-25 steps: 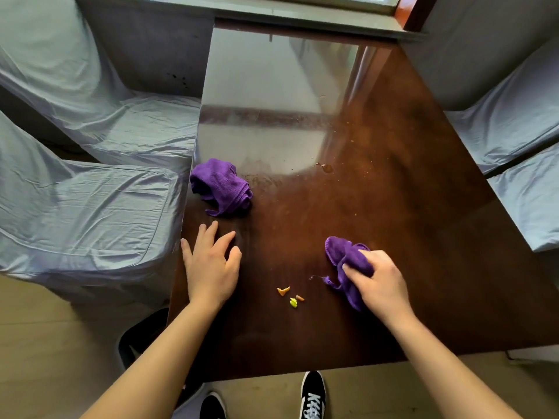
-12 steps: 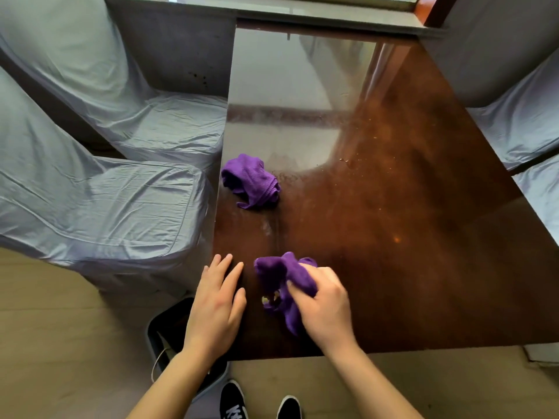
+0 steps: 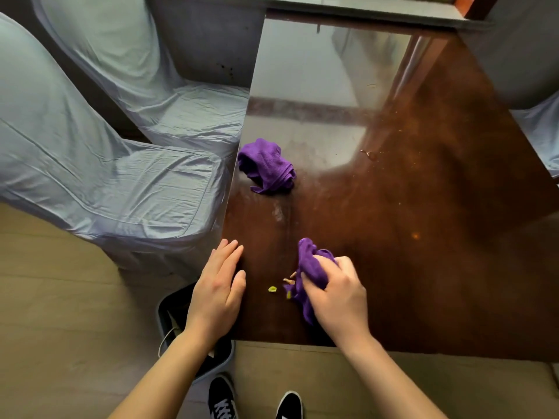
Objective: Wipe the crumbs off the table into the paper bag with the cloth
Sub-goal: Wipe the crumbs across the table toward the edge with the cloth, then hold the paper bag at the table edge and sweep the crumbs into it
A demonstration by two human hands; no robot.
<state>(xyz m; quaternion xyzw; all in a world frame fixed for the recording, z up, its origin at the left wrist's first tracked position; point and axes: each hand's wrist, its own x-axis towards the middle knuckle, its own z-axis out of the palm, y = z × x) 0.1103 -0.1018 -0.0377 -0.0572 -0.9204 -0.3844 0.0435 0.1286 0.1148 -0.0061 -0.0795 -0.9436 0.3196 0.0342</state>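
My right hand grips a bunched purple cloth pressed on the dark wooden table, near its front left corner. A few small yellow and orange crumbs lie just left of the cloth. My left hand rests flat with fingers spread at the table's left edge, left of the crumbs. Below that corner, on the floor, stands a dark open bag with a grey rim and a white handle, partly hidden by my left forearm.
A second purple cloth lies crumpled near the left edge, farther back. Tiny specks dot the table at mid right. Chairs under grey covers stand close along the left side, another at the right. My shoes show below.
My right hand has swept the cloth and crumbs leftward across the table toward my left hand and the front left corner. The view shifted left. My left hand stayed at the edge.
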